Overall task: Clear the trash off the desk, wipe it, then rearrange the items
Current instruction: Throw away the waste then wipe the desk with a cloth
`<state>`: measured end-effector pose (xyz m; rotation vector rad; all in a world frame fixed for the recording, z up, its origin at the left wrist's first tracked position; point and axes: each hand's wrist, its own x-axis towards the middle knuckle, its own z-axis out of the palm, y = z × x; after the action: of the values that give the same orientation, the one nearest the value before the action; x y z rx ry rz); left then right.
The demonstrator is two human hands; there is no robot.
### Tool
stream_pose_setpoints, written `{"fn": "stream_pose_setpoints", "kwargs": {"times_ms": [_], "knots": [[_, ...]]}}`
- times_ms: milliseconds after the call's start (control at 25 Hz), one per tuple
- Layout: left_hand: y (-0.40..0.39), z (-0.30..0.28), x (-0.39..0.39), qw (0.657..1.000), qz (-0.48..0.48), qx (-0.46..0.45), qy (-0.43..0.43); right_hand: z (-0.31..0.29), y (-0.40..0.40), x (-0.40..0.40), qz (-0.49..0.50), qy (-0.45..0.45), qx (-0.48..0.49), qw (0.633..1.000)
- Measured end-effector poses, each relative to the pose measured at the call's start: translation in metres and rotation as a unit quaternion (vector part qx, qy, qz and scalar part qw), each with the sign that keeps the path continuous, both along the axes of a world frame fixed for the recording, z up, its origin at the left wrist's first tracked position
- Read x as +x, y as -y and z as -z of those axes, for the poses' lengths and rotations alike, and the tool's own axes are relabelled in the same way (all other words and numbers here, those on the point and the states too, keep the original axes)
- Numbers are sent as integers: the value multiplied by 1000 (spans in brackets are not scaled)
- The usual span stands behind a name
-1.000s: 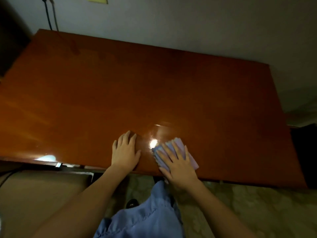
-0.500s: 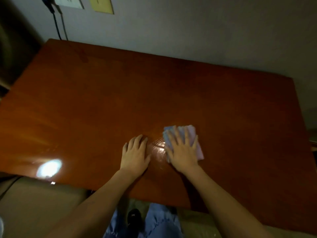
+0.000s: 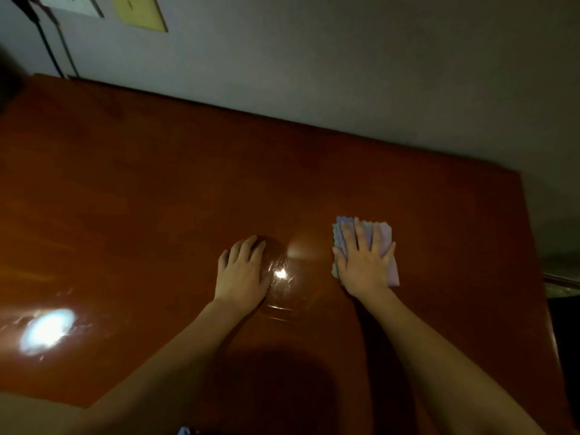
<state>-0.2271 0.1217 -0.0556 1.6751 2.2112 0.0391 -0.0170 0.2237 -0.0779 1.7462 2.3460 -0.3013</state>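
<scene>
The right hand [image 3: 364,262] had slid the lilac cloth [image 3: 384,243] farther from the desk's [image 3: 157,189] near edge, fingers spread flat on it; the left hand [image 3: 243,271] lay open, palm down, beside.

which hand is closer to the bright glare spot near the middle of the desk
Left. The left hand lies flat right beside the glare spot, nearly touching it. The right hand presses the cloth farther off on the spot's other side.
</scene>
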Motion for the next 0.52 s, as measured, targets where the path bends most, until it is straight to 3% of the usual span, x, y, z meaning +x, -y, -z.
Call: {"fn": "stream_pose_setpoints", "kwargs": {"times_ms": [80,200,360,440,520], "knots": [[-8,1,-3,1000,-8,0,6,1,-12,-37,-22,-8,-9,1000],[-22,2,-7,1000,-22,-3,4,8,8,-63,-138,-25,20,990],[-43,0,-6,999,-34,-6,3,9,25,-10,-321,-22,3,947],[-51,-1,-7,999,-34,-6,7,8,2,23,-318,-17,1,948],[-57,-1,-10,999,-36,-3,11,5,-31,36,-221,9,2,975]]}}
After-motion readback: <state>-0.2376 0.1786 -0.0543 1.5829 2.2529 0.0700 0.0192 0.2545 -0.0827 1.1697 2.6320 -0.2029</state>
